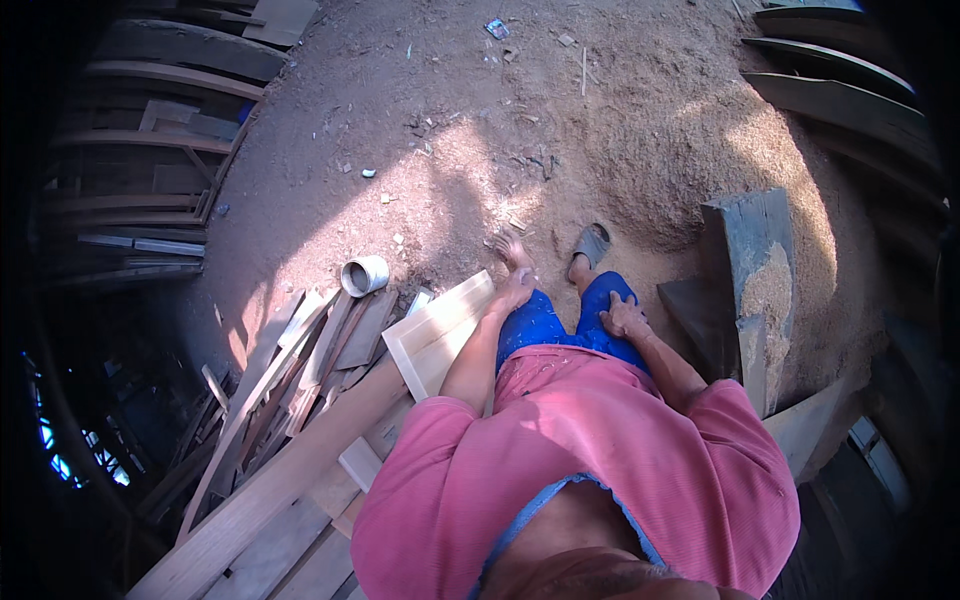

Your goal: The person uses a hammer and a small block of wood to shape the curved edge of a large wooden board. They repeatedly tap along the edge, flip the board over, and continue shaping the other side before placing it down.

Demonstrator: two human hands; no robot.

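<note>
My left hand [516,289] rests at my left knee, beside the far end of a pale wooden framed panel [408,345]. Its fingers point downward and show only in part; nothing is visible in them. On the right thigh of my blue shorts [531,328] lies my right hand [625,317], fingers loosely bent and apart, holding nothing. The panel leans at a slant along my left forearm, its near part hidden by my arm and pink shirt [590,430]. One foot [512,248] looks bare; the other wears a grey sandal [592,243].
A white pot [365,274] lies tipped by a heap of wood offcuts [318,350] at left. A long plank [300,455] runs beside me. To my right stands a thick timber slab [755,250]. Sawdust [650,150] covers the ground ahead; stacked boards [150,140] line both sides.
</note>
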